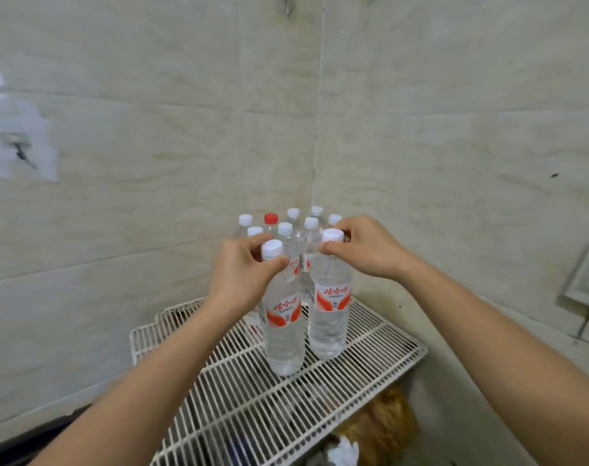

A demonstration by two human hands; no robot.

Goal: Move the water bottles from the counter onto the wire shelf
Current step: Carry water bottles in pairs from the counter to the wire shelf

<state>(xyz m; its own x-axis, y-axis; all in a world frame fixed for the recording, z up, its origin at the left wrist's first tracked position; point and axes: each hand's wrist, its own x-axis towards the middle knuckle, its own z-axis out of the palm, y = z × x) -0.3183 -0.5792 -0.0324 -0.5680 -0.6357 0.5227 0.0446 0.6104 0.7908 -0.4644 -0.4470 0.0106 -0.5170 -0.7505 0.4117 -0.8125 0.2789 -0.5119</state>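
My left hand (pixel 244 267) is curled round the neck of the left bottle (pixel 284 327), just under its white cap, w/ thumb in front and fingers wrapped behind. My right hand (pixel 363 248) does the same on the right bottle (pixel 330 314): thumb and fingertips pinch the neck right below the cap. Both hands are closed on their bottles, no slack showing.

Both bottles are upright, side by side w/ a narrow gap between them. Their bases are down at the white wire shelf (pixel 370 348); they look to be resting on it, tho I can't tell for sure. Both are clear w/ red-and-white labels, and the left one sits a bit nearer to me.

Behind them, toward the wall corner, the back bottles (pixel 310 227) stand packed close together on the same shelf. Approx eight caps are visible, all white except one red-capped bottle (pixel 270 218) in the back row at left.

The shelf is tucked into the corner of the tiled wall (pixel 151 129). Through the wires, lower right, there's something orange and fuzzy (pixel 383 428), blurred, so I can't say what it is. There's a scuffed patch w/ a hook (pixel 20 149) on the wall at far left.
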